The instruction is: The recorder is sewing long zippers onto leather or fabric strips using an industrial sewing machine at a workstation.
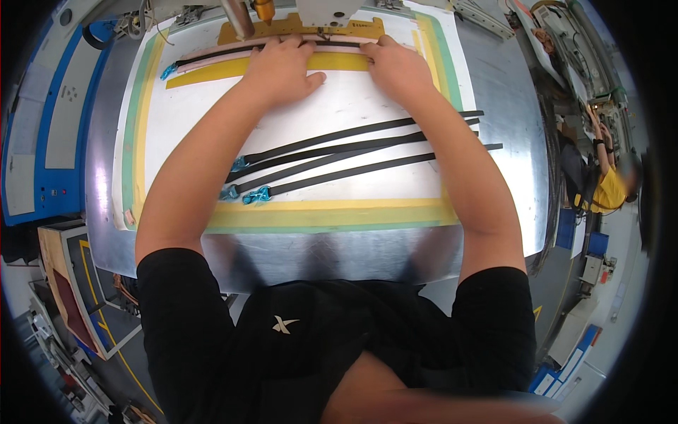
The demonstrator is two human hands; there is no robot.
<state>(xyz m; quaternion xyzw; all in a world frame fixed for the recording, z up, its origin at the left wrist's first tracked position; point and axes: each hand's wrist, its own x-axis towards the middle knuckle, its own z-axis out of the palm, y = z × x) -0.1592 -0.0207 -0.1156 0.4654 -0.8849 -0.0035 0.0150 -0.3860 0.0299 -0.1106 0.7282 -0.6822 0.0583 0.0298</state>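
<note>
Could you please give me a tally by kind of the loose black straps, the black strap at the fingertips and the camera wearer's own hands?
Loose black straps: 4
Black strap at the fingertips: 1
Wearer's hands, left hand and right hand: 2
Total: 7

The left arm (201,159) and the right arm (477,169), both bare below the upper arm, reach from the near side to the far side, converging as they extend. The left hand (284,67) lies palm down, fingers directed far, thumb held out to the right. The right hand (397,67) angles far and leftward with its fingers bent. The hands are near one another but apart.
</note>
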